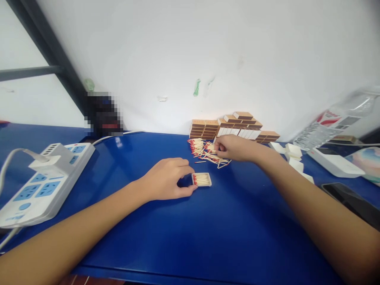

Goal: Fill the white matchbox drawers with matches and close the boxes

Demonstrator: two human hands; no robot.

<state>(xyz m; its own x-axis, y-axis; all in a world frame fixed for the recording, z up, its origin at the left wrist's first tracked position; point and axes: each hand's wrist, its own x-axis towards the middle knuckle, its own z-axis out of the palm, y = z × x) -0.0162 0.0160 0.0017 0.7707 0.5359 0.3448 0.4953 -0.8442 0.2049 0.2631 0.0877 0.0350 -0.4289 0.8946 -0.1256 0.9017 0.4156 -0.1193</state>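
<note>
A small white matchbox tray (210, 180) lies on the blue table, with red-tipped matches (202, 179) side by side in it. My left hand (170, 178) grips the tray's left end between thumb and fingers. Behind it is a loose pile of matches (197, 147), their red heads pointing mostly left. My right hand (233, 147) reaches over the right part of this pile, its fingers curled and pinched together. Whatever those fingertips hold, if anything, is too small to make out. Stacked matchboxes (204, 128) stand against the wall just beyond the pile.
A white power strip (71, 178) with a plugged-in charger and cable lies at the left. On the right are white box pieces (294, 152), a white device (337, 163), a dark phone (353, 202) and a tilted water bottle (329, 122). A white wall (166, 51) bounds the table's back.
</note>
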